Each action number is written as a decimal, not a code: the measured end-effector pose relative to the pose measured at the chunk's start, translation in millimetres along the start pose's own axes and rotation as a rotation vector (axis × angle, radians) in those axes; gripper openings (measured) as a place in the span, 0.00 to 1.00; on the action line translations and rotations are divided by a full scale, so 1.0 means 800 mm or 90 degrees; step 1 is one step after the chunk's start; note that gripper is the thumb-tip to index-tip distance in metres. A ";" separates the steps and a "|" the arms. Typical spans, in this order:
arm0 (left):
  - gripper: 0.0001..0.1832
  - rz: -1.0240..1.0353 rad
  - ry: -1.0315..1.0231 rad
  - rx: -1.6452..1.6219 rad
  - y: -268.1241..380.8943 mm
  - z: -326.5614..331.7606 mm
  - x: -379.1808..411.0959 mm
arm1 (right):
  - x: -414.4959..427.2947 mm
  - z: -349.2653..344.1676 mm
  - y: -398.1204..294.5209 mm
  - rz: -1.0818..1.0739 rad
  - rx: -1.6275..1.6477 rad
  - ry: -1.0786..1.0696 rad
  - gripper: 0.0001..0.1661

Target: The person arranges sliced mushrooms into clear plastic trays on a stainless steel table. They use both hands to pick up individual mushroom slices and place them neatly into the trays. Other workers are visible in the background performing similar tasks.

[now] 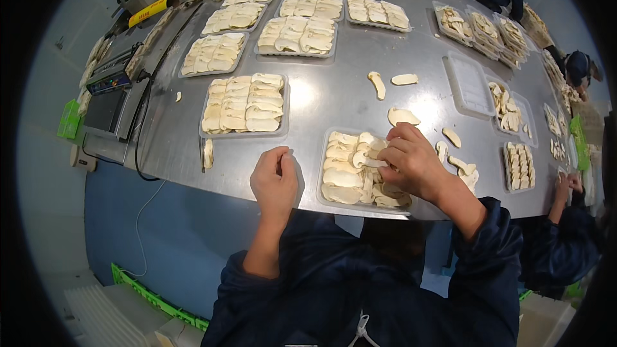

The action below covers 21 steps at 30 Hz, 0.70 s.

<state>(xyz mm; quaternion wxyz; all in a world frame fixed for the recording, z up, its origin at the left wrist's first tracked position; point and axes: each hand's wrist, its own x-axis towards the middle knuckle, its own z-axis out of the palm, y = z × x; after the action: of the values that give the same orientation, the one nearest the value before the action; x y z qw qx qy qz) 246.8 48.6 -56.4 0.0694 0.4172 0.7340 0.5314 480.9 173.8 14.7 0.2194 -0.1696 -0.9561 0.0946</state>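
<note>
A clear plastic tray (pixel 320 188) lies before me at the table's front edge. Overlapping dried mushroom slices (pixel 342 177) fill its left side in a neat column, while those at the lower right lie looser. Over the tray, my right hand (pixel 409 161) pinches a mushroom slice (pixel 368 159) between thumb and fingers, low against the others. My left hand (pixel 274 178) is curled in a loose fist left of the tray, with nothing visible in it. Several loose slices lie right of my right hand, and a broad slice (pixel 403 116) sits just beyond it.
A filled tray (pixel 284 127) stands to the left, with a loose slice (pixel 208 154) by its corner. More filled trays line the back of the steel table (pixel 328 86). An empty tray (pixel 470 84) sits at right. Scales (pixel 108 106) stand far left; co-workers' hands (pixel 566 183) show at right.
</note>
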 end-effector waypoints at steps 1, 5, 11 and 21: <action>0.06 0.005 0.001 0.006 -0.001 0.000 0.000 | 0.001 0.001 0.001 0.005 -0.005 -0.001 0.12; 0.06 -0.006 0.010 0.007 -0.004 -0.002 -0.002 | 0.010 -0.006 0.031 0.130 0.000 0.044 0.10; 0.06 -0.009 0.000 -0.017 -0.002 0.000 -0.001 | 0.092 0.023 0.111 0.476 -0.133 -0.099 0.21; 0.06 -0.002 0.004 -0.029 -0.003 -0.002 -0.001 | 0.081 0.009 0.078 0.544 0.035 -0.077 0.17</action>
<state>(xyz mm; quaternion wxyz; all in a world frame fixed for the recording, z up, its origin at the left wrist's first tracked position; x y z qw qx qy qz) 245.2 46.3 -58.3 0.0775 0.4128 0.7226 0.5490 440.6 254.3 17.6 0.1086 -0.5387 -0.8080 0.2125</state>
